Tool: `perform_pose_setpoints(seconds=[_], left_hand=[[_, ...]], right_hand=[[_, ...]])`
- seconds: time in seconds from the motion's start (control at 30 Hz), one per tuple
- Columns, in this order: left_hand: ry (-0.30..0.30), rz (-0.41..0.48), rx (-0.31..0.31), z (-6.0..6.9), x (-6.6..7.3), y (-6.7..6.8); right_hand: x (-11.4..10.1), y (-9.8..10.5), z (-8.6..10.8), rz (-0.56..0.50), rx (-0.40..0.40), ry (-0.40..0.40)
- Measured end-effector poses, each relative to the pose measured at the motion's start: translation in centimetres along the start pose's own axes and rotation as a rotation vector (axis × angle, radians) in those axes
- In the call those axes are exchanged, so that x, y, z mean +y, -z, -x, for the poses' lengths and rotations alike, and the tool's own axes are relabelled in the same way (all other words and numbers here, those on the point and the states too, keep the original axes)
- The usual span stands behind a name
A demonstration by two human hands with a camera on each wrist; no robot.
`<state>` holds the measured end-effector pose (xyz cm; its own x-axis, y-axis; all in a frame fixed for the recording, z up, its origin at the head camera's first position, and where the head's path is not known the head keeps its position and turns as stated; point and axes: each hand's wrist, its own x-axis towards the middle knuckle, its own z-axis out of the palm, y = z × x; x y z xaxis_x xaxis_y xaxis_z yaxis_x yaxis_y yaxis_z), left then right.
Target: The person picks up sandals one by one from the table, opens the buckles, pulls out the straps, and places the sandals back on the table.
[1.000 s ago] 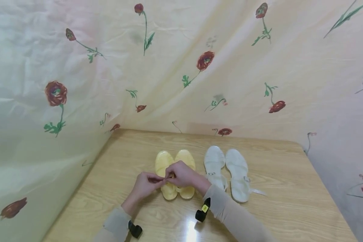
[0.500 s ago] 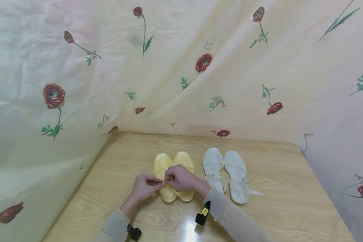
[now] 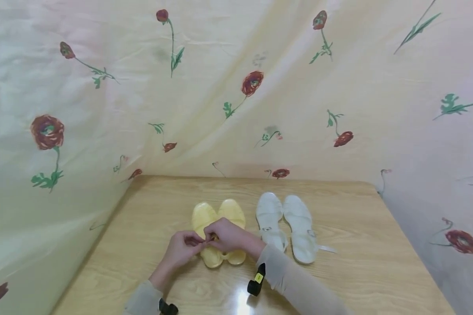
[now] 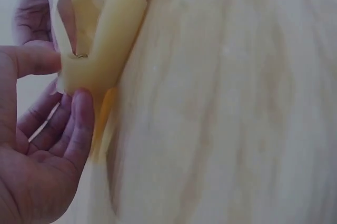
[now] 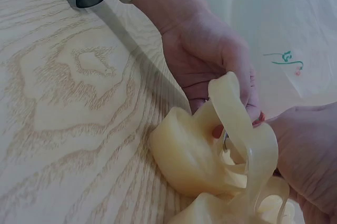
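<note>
Side by side on the table lie two yellow jelly sandals (image 3: 202, 215), partly covered by my hands. My left hand (image 3: 180, 250) holds the side strap (image 4: 97, 68) of the left sandal between thumb and fingers. Close against it, my right hand (image 3: 227, 236) pinches at the same strap area. A small metal buckle (image 5: 226, 142) shows among the straps in the right wrist view. There the left hand (image 5: 205, 55) is behind the raised strap loop (image 5: 234, 108), and the right hand (image 5: 310, 155) enters from the right. The right fingertips are mostly hidden.
A pair of white sandals (image 3: 269, 208) lies to the right, one with its strap end (image 3: 327, 249) stretched out sideways. The wood-patterned table (image 3: 351, 218) meets flower-printed cloth (image 3: 205, 87) at the back and sides.
The head view has turned slightly, so everything sits further left. Both hands stay together at the left yellow sandal, with only small finger shifts.
</note>
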<state>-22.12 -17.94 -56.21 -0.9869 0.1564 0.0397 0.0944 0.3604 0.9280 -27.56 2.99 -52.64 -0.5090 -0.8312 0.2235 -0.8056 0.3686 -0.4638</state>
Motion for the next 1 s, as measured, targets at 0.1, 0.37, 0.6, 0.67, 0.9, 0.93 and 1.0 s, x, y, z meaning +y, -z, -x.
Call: perform_pose_setpoints(seconds=[0.1, 0.37, 0.6, 0.67, 0.9, 0.93, 1.0], left_hand=[[-0.012, 0.006, -0.018, 0.7, -0.5, 0.3], [-0.063, -0.064, -0.051, 0.6, 0.3, 0.6], [-0.043, -0.159, -0.091, -0.3, 1.7, 1.0], [0.001, -0.168, -0.087, -0.1, 1.8, 1.2], [-0.025, -0.138, -0.068, 0.1, 2.0, 0.9], [-0.035, -0.137, -0.068, 0.1, 2.0, 0.8], [-0.045, -0.139, -0.067, 0.0, 1.9, 0.6]], right_hand=[[-0.4, -0.8, 0.1, 0.002, 0.011, 0.031], [-1.0, -0.7, 0.3, 0.0, 0.052, 0.051], [-0.7, 0.5, 0.0, -0.039, 0.008, -0.044], [-0.8, 0.6, -0.1, -0.052, -0.024, -0.043], [-1.0, 0.8, 0.0, -0.02, -0.032, -0.048], [-0.9, 0.8, 0.1, -0.009, -0.022, -0.043], [-0.7, 0.7, 0.3, 0.005, 0.001, -0.02]])
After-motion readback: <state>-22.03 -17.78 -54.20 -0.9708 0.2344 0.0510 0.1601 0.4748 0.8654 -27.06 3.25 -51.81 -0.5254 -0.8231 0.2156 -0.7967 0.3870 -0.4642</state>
